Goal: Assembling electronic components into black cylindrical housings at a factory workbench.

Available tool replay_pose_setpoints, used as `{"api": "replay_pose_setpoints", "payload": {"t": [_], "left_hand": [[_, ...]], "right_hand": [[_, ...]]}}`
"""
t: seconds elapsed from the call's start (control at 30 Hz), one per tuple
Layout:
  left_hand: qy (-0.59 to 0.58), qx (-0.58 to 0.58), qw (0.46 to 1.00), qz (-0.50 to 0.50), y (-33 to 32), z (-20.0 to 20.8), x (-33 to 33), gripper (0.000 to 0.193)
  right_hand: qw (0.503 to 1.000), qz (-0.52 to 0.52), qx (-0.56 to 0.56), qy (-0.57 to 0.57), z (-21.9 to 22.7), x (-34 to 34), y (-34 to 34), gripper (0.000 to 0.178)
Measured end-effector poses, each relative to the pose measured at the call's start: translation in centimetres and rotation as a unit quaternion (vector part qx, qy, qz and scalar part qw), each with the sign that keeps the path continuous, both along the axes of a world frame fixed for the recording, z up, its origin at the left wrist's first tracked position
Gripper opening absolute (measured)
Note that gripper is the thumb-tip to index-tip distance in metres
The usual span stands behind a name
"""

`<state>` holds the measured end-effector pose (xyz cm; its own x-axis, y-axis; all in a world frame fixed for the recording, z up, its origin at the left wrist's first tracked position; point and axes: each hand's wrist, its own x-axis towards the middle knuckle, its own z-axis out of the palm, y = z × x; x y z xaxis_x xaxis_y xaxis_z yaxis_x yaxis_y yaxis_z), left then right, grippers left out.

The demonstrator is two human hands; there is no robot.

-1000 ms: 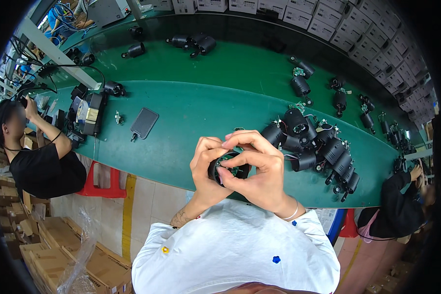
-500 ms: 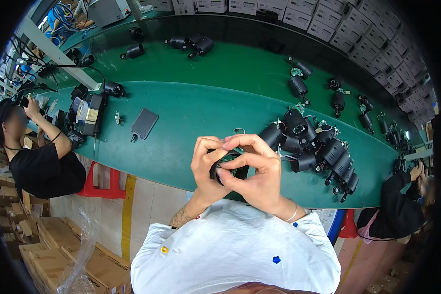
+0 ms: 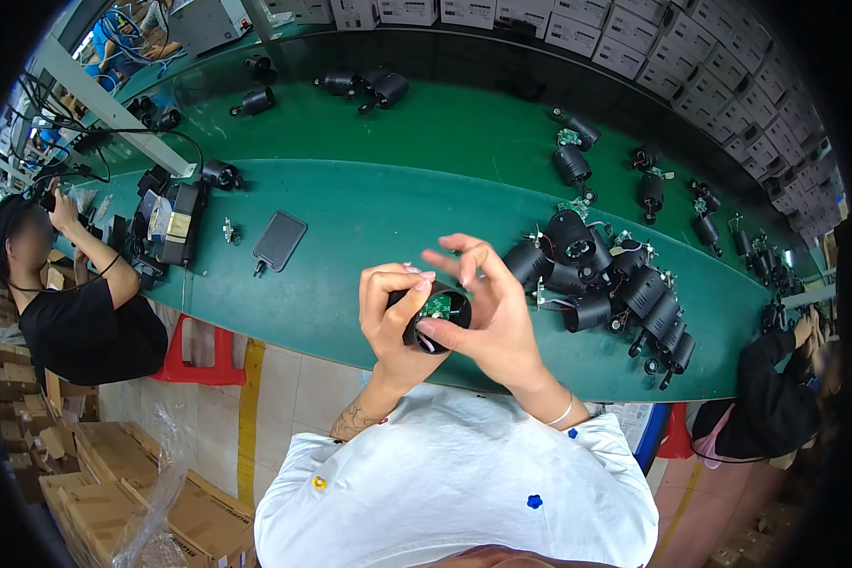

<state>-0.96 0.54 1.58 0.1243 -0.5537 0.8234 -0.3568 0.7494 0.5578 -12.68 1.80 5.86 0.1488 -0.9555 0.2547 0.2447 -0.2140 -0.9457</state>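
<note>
In front of my chest, my left hand (image 3: 393,320) is wrapped round a black cylindrical housing (image 3: 461,312), its open end facing up toward me. Inside the housing a green circuit board (image 3: 436,306) shows, with a bit of pale wire near the lower rim. My right hand (image 3: 498,327) is at the right side of the housing, its thumb reaching over the opening at the rim. The other right fingers are lifted and spread apart above it. To the right lies a pile of similar black housings (image 3: 642,289), some with boards and wires sticking out.
A dark flat pad (image 3: 280,240) and a small circuit part (image 3: 229,230) lie on the green bench (image 3: 350,218) to the left. More housings (image 3: 385,88) rest on the far green strip. One co-worker (image 3: 85,303) sits left, another (image 3: 776,398) right. White boxes (image 3: 577,38) are stacked behind.
My right fingers have lifted and opened away from the housing, where both hands were closed round it. The housing has tilted so its board shows more.
</note>
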Motion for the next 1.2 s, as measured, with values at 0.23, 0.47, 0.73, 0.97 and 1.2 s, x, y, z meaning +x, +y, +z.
{"api": "replay_pose_setpoints", "payload": {"t": [0.23,0.47,0.73,0.97,1.2], "left_hand": [[-0.033,-0.006,0.999,0.012,-0.2,-0.2,0.2,0.053],[-0.013,0.013,1.000,0.000,-0.3,0.5,0.3,0.053],[0.009,0.098,0.995,-0.024,0.0,1.4,0.7,0.050],[-0.018,0.005,1.000,0.007,0.2,4.5,2.3,0.078],[0.368,-0.524,0.713,-0.287,8.0,12.7,1.6,0.092]], "right_hand": [[0.978,0.069,0.093,-0.175,-1.3,0.3,-0.4,0.057],[0.974,0.067,0.135,-0.170,-0.7,0.5,-0.6,0.058],[0.979,0.099,0.101,-0.144,-1.6,-0.3,-1.3,0.059],[0.972,0.086,0.152,-0.160,-4.8,-0.4,-4.8,0.052],[0.805,0.037,0.476,-0.351,-11.6,-1.5,-14.0,0.062]]}}
